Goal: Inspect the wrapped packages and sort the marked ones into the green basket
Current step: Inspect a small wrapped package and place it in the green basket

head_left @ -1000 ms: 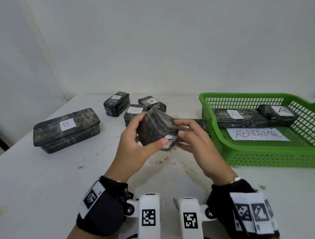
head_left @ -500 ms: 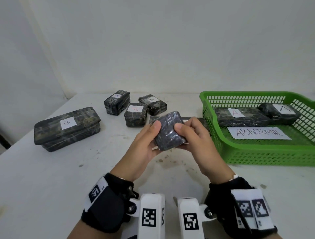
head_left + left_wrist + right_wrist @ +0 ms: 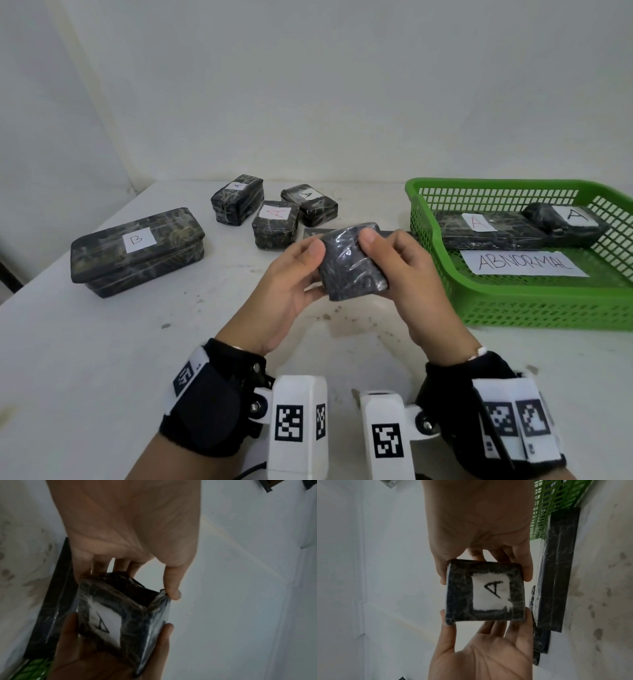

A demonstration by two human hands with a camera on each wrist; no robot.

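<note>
Above the table's middle, my left hand [image 3: 294,277] and right hand [image 3: 402,270] together hold a small dark wrapped package [image 3: 352,267]. Thumbs press its plain top face and fingers curl underneath. The package's underside [image 3: 485,592] carries a white label with a black letter A, blurred on the package [image 3: 120,615] in the left wrist view. The green basket [image 3: 548,308] stands to the right. It holds a long package with a red A [image 3: 479,231], a smaller package with a black A [image 3: 565,219] and a paper reading ABNORMAL [image 3: 524,263].
A large box labelled B [image 3: 137,250] lies at the left. Three small packages labelled A [image 3: 275,224] sit at the back middle; the nearest one's letter is red. A flat dark package [image 3: 315,233] lies behind my hands, beside the basket. The wall is close behind.
The package has been turned in my hands: its labelled face, seen at the lower edge a second ago, now points down and the plain face is up.
</note>
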